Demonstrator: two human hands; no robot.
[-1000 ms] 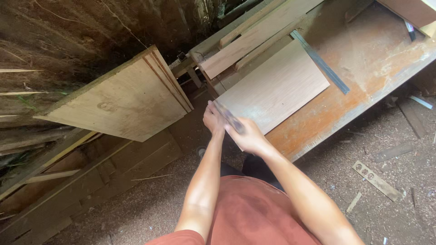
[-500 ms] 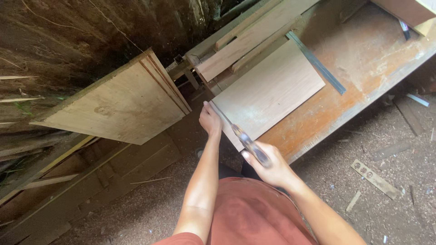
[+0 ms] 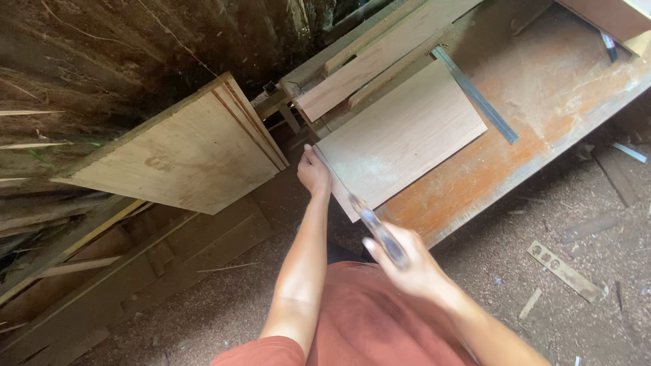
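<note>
— What are your hands on?

— My left hand (image 3: pixel 313 173) is pressed flat against the near corner of the pale wooden board (image 3: pixel 400 135), just left of centre in the frame; my right hand (image 3: pixel 407 264), lower centre, is curled tight around the handle of a hand saw (image 3: pixel 363 213); the handle is blurred, and the thin blade runs up along the board's left edge toward my left fingers.

— And the surface under it?

— The board lies on an orange-stained workbench (image 3: pixel 542 115) crossing the upper right; a long metal ruler (image 3: pixel 475 95) lies against the board's far right edge; planks (image 3: pixel 380 57) lie along the bench's back at top centre.

— The room around you?

— Rough; a dark earthy wall (image 3: pixel 102 54) fills the upper left; a plywood panel (image 3: pixel 183 156) sits tilted at left of centre, with timber (image 3: pixel 81 271) below it at lower left; the floor (image 3: pixel 583 224) at right is dirt and sawdust, with a small wooden strip with holes (image 3: pixel 563 271) at lower right.
</note>
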